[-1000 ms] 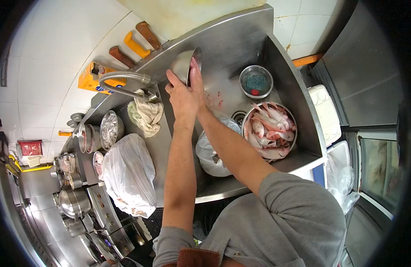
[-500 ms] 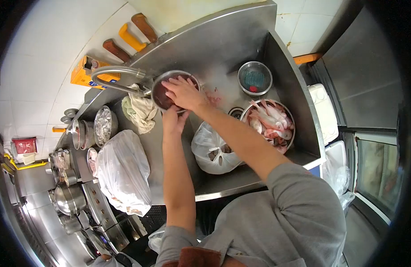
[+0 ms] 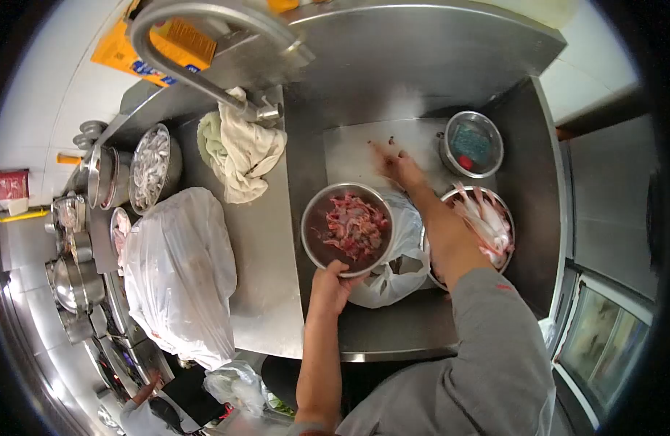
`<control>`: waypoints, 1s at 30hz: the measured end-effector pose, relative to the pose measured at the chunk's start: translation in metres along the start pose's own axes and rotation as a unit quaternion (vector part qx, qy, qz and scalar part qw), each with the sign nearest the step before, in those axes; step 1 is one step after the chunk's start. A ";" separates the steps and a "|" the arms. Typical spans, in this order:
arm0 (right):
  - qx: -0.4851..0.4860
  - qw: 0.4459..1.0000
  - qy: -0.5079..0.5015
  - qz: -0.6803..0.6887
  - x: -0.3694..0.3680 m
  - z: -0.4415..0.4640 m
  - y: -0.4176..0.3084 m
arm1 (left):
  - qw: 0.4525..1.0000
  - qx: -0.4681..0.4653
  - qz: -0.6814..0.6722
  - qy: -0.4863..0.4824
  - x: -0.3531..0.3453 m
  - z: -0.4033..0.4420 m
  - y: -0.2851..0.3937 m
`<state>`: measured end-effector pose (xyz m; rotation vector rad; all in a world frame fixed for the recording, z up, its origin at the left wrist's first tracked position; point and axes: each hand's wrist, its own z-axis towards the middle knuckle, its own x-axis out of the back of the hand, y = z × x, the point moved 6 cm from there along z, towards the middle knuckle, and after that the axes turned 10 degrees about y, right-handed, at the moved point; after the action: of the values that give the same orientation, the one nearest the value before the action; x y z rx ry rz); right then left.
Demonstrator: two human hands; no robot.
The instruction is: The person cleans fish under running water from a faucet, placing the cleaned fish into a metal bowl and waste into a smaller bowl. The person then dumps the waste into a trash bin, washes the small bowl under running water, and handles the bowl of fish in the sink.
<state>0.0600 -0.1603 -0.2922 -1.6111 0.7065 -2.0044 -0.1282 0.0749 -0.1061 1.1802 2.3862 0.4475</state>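
Note:
My left hand (image 3: 333,288) grips the near rim of a steel bowl (image 3: 311,243) with red fish scraps (image 3: 355,227) in dark liquid. The bowl is over the sink, partly above a white plastic bag (image 3: 393,287). My right hand (image 3: 399,166) is low over the sink floor (image 3: 356,149), beside a few dark bits; its fingers are smeared by motion. Behind my right forearm a large bowl of pink fish (image 3: 487,225) is partly hidden. A small steel bowl (image 3: 471,167) with a green scouring pad (image 3: 471,143) and a red item stands at the far right.
A curved faucet (image 3: 204,83) rises at the upper left, near cream and green cloths (image 3: 246,156). On the left counter stand a large filled white bag (image 3: 179,269) and a bowl of silvery pieces (image 3: 155,167). Another person's arm (image 3: 146,389) shows at the bottom left.
The bowl has come from near the faucet toward me, above the plastic bag. My right hand has left the bowl and moved right to the sink floor. The view has shifted.

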 end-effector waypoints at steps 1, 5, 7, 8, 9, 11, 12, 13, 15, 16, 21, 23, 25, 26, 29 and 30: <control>0.007 1.000 0.004 -0.006 -0.009 0.004 0.003 | 1.000 -0.016 0.009 -0.022 -0.002 -0.001 0.002; 0.077 0.997 -0.010 -0.001 -0.015 0.012 -0.011 | 0.999 0.001 0.032 -0.035 -0.009 -0.009 0.012; 0.072 0.997 -0.024 -0.023 -0.022 0.022 -0.002 | 0.999 0.006 0.028 -0.042 -0.007 -0.005 0.013; 0.042 0.997 -0.033 -0.050 -0.025 0.027 0.007 | 0.998 0.013 0.032 -0.048 -0.006 -0.004 0.013; 0.044 0.997 -0.035 -0.052 -0.025 0.032 0.010 | 0.998 0.014 0.029 -0.048 -0.006 -0.005 0.013; -0.067 0.988 0.141 -0.001 -0.005 0.049 0.025 | 0.999 -0.003 0.031 -0.044 -0.007 -0.009 0.017; -0.066 0.988 0.139 -0.001 -0.007 0.056 0.025 | 0.999 -0.003 0.030 -0.043 -0.008 -0.011 0.017; 0.002 0.994 0.099 -0.035 -0.012 0.062 0.017 | 0.999 -0.006 0.022 -0.047 -0.009 -0.012 0.018; 0.067 0.994 0.052 -0.072 -0.020 0.053 0.011 | 0.999 -0.002 0.014 -0.050 -0.008 -0.014 0.015; 0.106 0.989 0.053 -0.083 -0.023 0.048 0.005 | 0.998 -0.004 0.019 -0.054 -0.008 -0.014 0.017; 0.107 0.992 0.005 -0.065 -0.016 0.028 -0.002 | 0.999 -0.003 0.013 -0.045 -0.006 -0.011 0.016; 0.133 0.990 0.010 -0.042 -0.012 0.024 -0.006 | 0.997 0.011 0.048 -0.057 -0.009 -0.015 0.016; 0.113 0.992 -0.013 -0.057 -0.018 0.020 0.002 | 0.997 0.006 0.047 -0.062 -0.010 -0.015 0.015; 0.096 0.992 -0.037 -0.071 -0.022 0.020 0.006 | 0.997 -0.001 0.044 -0.065 -0.011 -0.016 0.016; 0.102 0.991 -0.011 -0.090 -0.021 0.020 0.007 | 0.996 -0.009 0.038 -0.086 -0.010 -0.013 0.014; 0.102 0.991 -0.012 -0.089 -0.019 0.021 0.004 | 0.996 -0.009 0.038 -0.085 -0.010 -0.013 0.012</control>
<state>0.0845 -0.1531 -0.3046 -1.6207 0.3457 -2.1010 -0.1214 0.0728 -0.0875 1.2537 2.1946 0.3757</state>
